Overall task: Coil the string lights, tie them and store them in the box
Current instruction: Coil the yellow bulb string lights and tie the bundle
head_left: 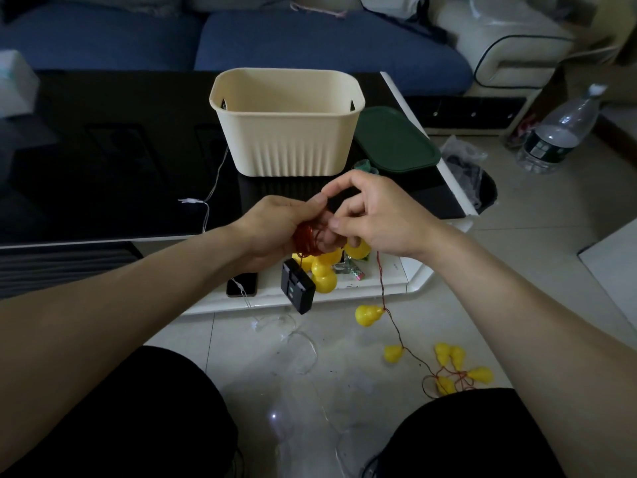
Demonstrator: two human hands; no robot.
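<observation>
Blue sofa (310, 36) behind table; water bottle (558, 132) on floor at right; phone (242, 285) on table's near edge.

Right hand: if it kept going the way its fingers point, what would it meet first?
The right hand points left, so likely the left hand holding the red wire coil; they are almost touching, depth unclear.

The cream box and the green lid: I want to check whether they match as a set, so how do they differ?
The cream box stands upright and open, with ribbed walls; the green lid lies flat beside it and looks smooth. The cream box is pale and tall, the green lid dark and low. Both are rounded rectangles resting on the black table.
</observation>
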